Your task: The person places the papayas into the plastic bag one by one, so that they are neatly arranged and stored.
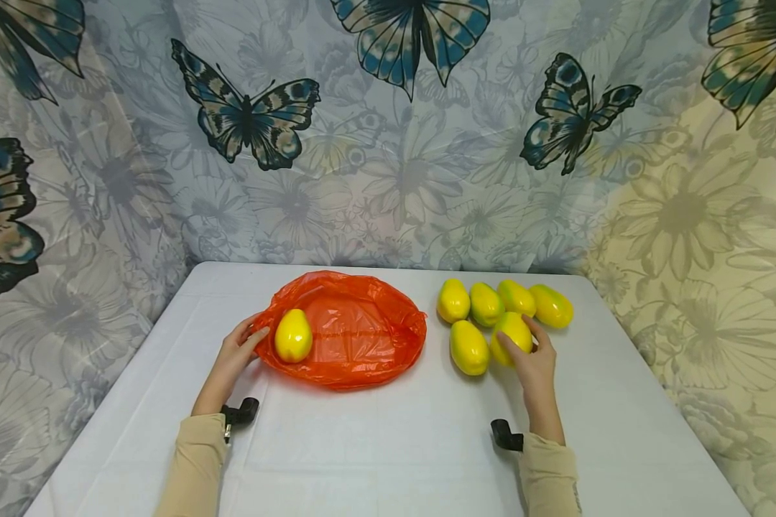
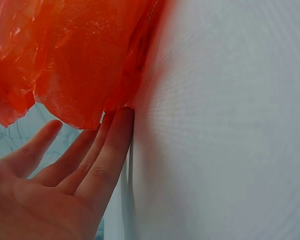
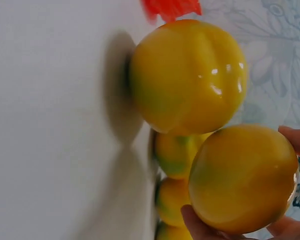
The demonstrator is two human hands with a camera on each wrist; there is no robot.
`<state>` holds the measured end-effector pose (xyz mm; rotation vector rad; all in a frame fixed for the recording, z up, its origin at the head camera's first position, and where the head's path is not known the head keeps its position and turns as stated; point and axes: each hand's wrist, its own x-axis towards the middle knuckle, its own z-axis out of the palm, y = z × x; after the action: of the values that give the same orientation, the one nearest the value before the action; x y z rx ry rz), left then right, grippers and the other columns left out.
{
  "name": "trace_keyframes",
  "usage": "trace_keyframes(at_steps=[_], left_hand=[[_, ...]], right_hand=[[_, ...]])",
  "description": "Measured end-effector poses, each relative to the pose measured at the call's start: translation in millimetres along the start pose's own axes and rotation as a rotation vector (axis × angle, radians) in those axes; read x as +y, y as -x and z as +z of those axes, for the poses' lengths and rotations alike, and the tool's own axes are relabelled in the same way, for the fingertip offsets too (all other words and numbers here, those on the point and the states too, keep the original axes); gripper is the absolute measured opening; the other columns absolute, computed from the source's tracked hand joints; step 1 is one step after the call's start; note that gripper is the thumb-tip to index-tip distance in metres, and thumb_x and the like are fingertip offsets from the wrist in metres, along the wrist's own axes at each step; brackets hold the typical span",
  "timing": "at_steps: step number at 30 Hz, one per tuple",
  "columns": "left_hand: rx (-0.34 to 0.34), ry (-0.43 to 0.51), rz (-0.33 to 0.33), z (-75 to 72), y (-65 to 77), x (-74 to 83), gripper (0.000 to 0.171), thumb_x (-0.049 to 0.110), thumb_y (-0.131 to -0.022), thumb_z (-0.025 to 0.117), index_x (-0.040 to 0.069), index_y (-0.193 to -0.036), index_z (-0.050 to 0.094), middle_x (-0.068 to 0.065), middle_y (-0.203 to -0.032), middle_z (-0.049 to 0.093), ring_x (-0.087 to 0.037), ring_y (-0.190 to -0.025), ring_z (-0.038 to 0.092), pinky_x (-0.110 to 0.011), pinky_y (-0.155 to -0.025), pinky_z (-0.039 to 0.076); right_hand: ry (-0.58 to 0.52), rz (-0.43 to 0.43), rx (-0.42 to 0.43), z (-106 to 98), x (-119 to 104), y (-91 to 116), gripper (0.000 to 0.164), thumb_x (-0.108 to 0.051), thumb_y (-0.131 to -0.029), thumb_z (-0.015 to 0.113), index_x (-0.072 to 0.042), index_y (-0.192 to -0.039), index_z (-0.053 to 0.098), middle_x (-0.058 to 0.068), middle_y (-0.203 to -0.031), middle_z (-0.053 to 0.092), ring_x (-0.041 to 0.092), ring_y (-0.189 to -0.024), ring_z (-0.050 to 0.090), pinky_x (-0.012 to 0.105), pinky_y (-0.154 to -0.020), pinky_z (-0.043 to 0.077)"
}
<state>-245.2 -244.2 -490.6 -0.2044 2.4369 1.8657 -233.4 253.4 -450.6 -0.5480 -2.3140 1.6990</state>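
Observation:
My right hand (image 1: 535, 362) grips a glossy, mango-like yellow fruit (image 1: 512, 337) between thumb and fingers. In the right wrist view that held fruit (image 3: 242, 180) appears raised off the table, beside another yellow fruit (image 3: 190, 77) resting on it. On the left lies a red plastic bag (image 1: 356, 345), its mouth spread wide, with one yellow fruit (image 1: 294, 336) inside at its left end. My left hand (image 1: 236, 353) is at the bag's left rim. Its fingers (image 2: 107, 155) look nearly straight in the left wrist view, fingertips touching the bag's side.
Several more yellow fruits (image 1: 486, 304) lie grouped at the right back of the white-covered table (image 1: 362, 452). Butterfly-patterned cloth (image 1: 414, 201) hangs behind the table and at both sides. A black wrist mount (image 1: 242, 411) sits on each forearm.

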Motion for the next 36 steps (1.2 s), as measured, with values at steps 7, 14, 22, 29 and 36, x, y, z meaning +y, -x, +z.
trace_keyframes(at_steps=[7,14,22,29,36], left_hand=[[-0.005,0.034,0.026,0.2,1.2,0.9,0.066,0.045,-0.100,0.051,0.013,-0.154,0.029,-0.019,-0.153,0.039,0.007,-0.099,0.053,-0.011,-0.082,0.049],[-0.005,0.042,0.026,0.2,1.2,0.5,0.066,0.045,-0.099,0.051,0.013,-0.153,0.029,-0.018,-0.153,0.038,0.009,-0.098,0.052,-0.010,-0.081,0.049],[-0.007,0.028,0.011,0.2,1.2,1.9,0.067,0.046,-0.099,0.050,0.014,-0.154,0.028,-0.017,-0.154,0.037,0.000,-0.107,0.052,-0.010,-0.082,0.048],[0.000,0.008,0.001,0.9,-0.1,0.5,0.069,0.050,-0.098,0.051,0.015,-0.153,0.030,-0.018,-0.154,0.038,-0.006,-0.111,0.053,-0.011,-0.082,0.049],[0.006,0.011,-0.006,1.2,-2.7,-0.7,0.070,0.050,-0.097,0.052,0.015,-0.153,0.031,-0.017,-0.154,0.038,-0.011,-0.115,0.053,-0.012,-0.082,0.050]], right_hand=[[-0.037,-0.020,0.006,10,-11,-2,0.070,-0.029,-0.089,0.071,-0.021,-0.150,0.038,0.009,-0.156,0.034,0.027,-0.129,0.038,0.023,-0.091,0.038],[-0.077,-0.052,-0.024,22,-23,-1,0.070,-0.026,-0.089,0.072,-0.019,-0.149,0.038,0.007,-0.155,0.035,0.027,-0.133,0.039,0.039,-0.107,0.039],[-0.124,-0.077,-0.082,39,-34,2,0.069,-0.021,-0.088,0.073,-0.018,-0.148,0.040,0.010,-0.154,0.036,0.028,-0.134,0.038,0.044,-0.115,0.034],[-0.126,-0.045,-0.139,54,-44,6,0.070,-0.026,-0.087,0.074,-0.024,-0.148,0.040,0.009,-0.153,0.036,0.028,-0.133,0.039,0.045,-0.113,0.036],[-0.111,-0.050,-0.180,71,-49,8,0.070,-0.026,-0.086,0.075,-0.023,-0.147,0.042,0.009,-0.155,0.034,0.029,-0.135,0.037,0.045,-0.113,0.035]])
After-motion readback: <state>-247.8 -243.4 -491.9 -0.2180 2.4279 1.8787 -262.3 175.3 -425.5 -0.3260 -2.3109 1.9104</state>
